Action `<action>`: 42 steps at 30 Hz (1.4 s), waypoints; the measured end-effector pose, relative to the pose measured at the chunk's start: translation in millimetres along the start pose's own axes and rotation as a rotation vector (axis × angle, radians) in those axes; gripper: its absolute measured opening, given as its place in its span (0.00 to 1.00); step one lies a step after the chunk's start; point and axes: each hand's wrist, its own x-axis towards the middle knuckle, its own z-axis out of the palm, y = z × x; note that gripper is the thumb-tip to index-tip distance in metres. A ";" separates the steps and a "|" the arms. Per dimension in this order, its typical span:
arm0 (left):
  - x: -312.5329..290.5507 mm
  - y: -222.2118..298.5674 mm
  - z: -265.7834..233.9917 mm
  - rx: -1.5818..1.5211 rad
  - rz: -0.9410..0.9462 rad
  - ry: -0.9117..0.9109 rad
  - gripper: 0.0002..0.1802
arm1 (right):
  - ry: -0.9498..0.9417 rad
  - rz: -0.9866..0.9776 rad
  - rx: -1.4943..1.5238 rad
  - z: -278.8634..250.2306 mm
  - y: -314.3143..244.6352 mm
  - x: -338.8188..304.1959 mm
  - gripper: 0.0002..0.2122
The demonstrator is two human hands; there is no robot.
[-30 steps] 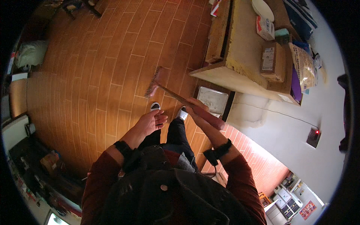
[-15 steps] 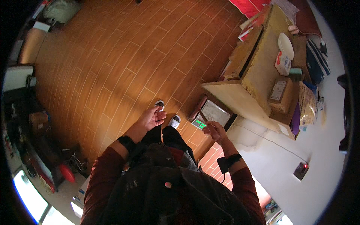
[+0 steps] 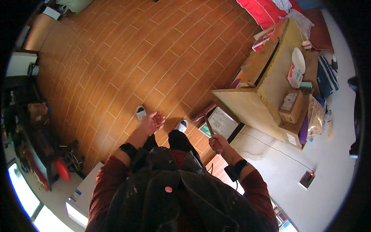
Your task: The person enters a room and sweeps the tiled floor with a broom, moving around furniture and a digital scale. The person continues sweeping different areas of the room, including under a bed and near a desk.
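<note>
In my right hand (image 3: pixel 218 144) is the stick handle of a brown T-shaped tool (image 3: pixel 209 125), my fingers wrapped round its near end. Its reddish-brown crosswise head (image 3: pixel 203 112) shows beside the far left corner of a flat scale (image 3: pixel 222 122) with a metal top and lit green digits; whether they touch I cannot tell. What kind of tool it is does not show clearly. Held out over the floor near my shoes, my left hand (image 3: pixel 154 123) has nothing in it, its palm turned up and fingers loosely curled but apart.
A wooden cabinet (image 3: pixel 247 106) stands just beyond the scale, bearing a cardboard box (image 3: pixel 291 105), a white bowl (image 3: pixel 298 60) and a tissue pack. From a wall socket (image 3: pixel 307 179), a cable runs along the white wall. Dark shelving (image 3: pixel 29 127) lines the left side above tiled floor (image 3: pixel 127 65).
My left foot has stepped out to the left. The tool's head has come into clearer view, and my right hand now closes firmly round its handle. My left hand has shifted slightly left.
</note>
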 end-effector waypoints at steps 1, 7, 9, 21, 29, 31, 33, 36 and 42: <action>-0.2 7.9 -9.5 -0.006 -0.008 -0.009 0.10 | -0.062 -0.032 -0.116 11.7 2.2 10.1 0.07; -24.2 85.6 -51.5 0.005 -0.010 0.085 0.11 | 0.223 -0.177 -0.585 153.0 19.2 82.4 0.15; -41.0 121.5 -73.7 -0.053 0.025 0.034 0.11 | 0.304 -0.254 -0.587 206.5 39.7 126.8 0.16; -97.8 267.5 -184.8 -0.203 0.193 0.114 0.11 | -0.125 -0.029 -0.589 449.0 54.8 340.5 0.10; -66.4 295.0 -154.0 -0.185 0.103 -0.107 0.11 | -0.037 -0.478 -0.747 422.7 26.0 210.5 0.08; -53.5 307.6 -131.2 -0.158 0.098 -0.139 0.10 | 0.090 -0.598 -0.813 402.8 21.8 176.5 0.06; -37.3 319.2 -106.0 -0.158 0.087 -0.179 0.10 | 0.201 -0.601 -0.807 372.7 8.0 130.7 0.05; -16.0 328.7 -59.7 -0.150 0.106 -0.131 0.10 | 0.321 -0.610 -0.630 328.1 -7.3 86.8 0.07; 12.9 340.8 23.9 -0.046 0.055 -0.259 0.10 | 0.383 -0.571 -0.466 273.0 -96.1 90.4 0.17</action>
